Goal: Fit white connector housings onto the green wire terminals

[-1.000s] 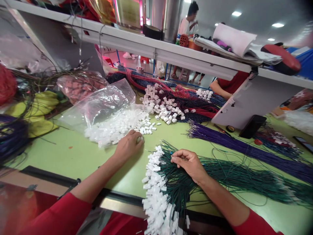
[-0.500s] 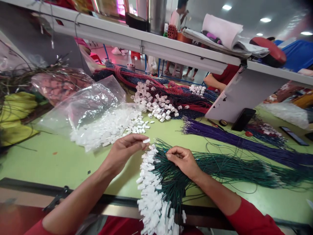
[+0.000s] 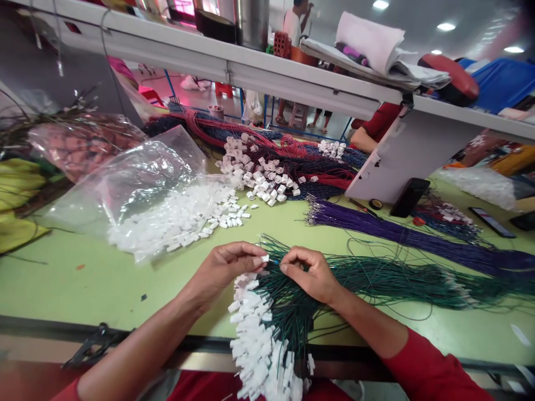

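Note:
Between the thumb and fingertips of my left hand [image 3: 232, 268] is a small white connector [image 3: 264, 258]. My right hand [image 3: 311, 272] pinches a thin wire with a blue end [image 3: 275, 262], which points at the connector; the two meet or nearly meet. Under both hands spreads a bundle of dark green wires [image 3: 368, 278] running off to the right. Many of these wires end in white connectors [image 3: 253, 328], massed in a strip that hangs over the table's front edge.
Loose white connectors [image 3: 234, 214] spill from a clear plastic bag [image 3: 146, 172] at the left. Behind lie red and blue wires with white plugs [image 3: 271, 181], and purple wires [image 3: 376, 225] at the right. A shelf [image 3: 292, 83] crosses above the table [image 3: 104, 284].
My left hand has brought the white connector down and right to the wire's end at my right hand. The whole view has shifted slightly.

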`<state>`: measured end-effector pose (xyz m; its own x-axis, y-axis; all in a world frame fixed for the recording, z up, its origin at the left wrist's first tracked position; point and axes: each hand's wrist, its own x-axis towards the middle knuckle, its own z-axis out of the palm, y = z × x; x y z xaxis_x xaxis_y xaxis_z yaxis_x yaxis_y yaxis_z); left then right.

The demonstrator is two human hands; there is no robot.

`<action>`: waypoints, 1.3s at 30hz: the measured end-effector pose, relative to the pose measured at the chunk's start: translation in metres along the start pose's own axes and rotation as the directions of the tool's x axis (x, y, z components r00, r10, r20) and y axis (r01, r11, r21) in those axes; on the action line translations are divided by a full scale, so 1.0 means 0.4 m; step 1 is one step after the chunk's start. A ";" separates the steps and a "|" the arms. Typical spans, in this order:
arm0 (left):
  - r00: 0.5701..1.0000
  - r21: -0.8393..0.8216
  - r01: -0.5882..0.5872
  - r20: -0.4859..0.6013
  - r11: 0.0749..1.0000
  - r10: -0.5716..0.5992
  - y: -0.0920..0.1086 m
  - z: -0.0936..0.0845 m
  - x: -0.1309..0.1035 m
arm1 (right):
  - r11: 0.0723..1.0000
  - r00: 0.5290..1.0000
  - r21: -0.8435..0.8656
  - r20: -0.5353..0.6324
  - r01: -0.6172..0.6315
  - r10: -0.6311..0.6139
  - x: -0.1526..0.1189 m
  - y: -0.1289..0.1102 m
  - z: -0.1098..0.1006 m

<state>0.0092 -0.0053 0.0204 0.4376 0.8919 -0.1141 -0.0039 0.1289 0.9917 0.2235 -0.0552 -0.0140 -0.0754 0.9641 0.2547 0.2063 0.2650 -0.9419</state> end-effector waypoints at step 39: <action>0.997 0.072 0.014 -0.081 0.997 -0.008 0.009 0.061 -0.017 | 0.995 0.998 0.084 -0.035 -0.053 0.056 -0.021 -0.003 0.036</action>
<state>0.0281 -0.0214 0.0261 0.3632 0.9230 -0.1267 0.0668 0.1099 0.9917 0.2100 -0.0640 -0.0181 -0.0293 0.9774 0.2092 0.1273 0.2112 -0.9691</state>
